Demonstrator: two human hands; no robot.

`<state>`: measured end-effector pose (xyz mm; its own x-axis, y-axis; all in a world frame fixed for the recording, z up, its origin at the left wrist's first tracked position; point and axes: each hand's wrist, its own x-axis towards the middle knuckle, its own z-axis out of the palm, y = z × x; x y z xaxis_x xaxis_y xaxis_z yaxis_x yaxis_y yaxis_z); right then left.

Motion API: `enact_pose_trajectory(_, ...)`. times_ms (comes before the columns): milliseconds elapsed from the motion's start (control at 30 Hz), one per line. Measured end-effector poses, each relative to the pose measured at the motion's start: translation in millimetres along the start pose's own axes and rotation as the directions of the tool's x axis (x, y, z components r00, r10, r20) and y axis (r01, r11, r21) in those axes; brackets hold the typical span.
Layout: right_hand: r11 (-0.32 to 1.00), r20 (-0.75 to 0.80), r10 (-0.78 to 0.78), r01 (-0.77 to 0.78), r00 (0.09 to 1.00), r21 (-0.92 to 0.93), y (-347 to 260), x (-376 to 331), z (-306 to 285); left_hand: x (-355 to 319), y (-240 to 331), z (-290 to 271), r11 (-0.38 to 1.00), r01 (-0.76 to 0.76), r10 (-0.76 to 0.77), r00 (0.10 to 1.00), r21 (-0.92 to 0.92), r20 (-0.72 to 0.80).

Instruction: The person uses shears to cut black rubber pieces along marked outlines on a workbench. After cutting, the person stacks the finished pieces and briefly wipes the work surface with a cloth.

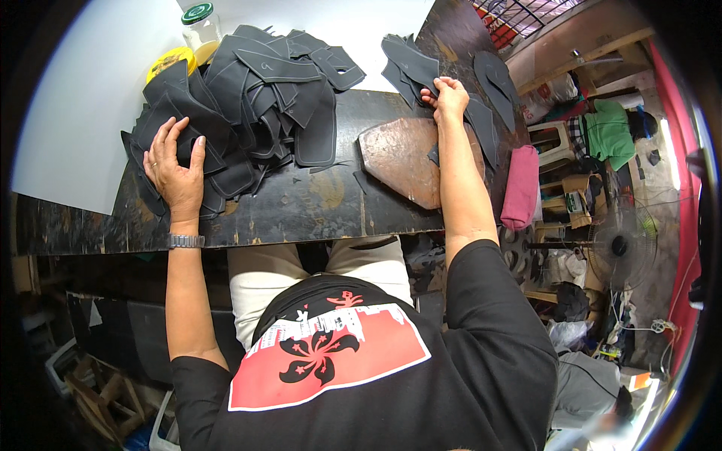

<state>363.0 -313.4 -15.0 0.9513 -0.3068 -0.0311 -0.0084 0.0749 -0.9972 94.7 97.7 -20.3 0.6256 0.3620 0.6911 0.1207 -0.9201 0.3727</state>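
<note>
A big heap of black cut pieces [263,113], flat and curved with pale stitch-like edge lines, lies on the dark table. My left hand [175,161] rests on the left side of this heap, fingers spread and curved over a top piece. Farther right, my right hand [449,98] pinches the lower edge of a black cut piece [410,60], which lies over a few similar ones. Below that hand sits a worn brown wooden block [398,158] with angled corners, partly hidden by my right forearm.
Behind the heap stand a glass jar with a green lid [200,26] and a yellow-rimmed container [171,62]. More black pieces [494,83] lie at the table's right, near a pink roll [520,188]. Beyond are a person in green [611,134] and a fan [619,245].
</note>
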Motion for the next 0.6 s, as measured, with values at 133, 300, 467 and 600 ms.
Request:
enact_pose_trajectory(133, 0.994, 0.008, -0.025, 0.024, 1.0, 0.103, 3, 1, -6, 0, 0, 0, 1.0, 0.004, -0.004, 1.0, -0.002, 0.011)
enact_pose_trajectory(300, 0.931, 0.085, -0.093, 0.117, 0.992, -0.345, 11, 4, 1, 0, 1, 0, 1.0, 0.002, -0.002, 1.0, 0.018, 0.009)
enact_pose_trajectory(467, 0.471, 0.082, -0.57, 0.407, 0.817, -0.783, 7, -15, 8, 0, 2, 0, 1.0, 0.004, -0.004, 1.0, 0.008, 0.014)
enact_pose_trajectory(600, 0.306, 0.375, -0.709, 0.739, 0.598, -0.6, -14, -37, 30, 1, 2, 0, 1.0, 0.014, -0.015, 1.0, 0.02, 0.014)
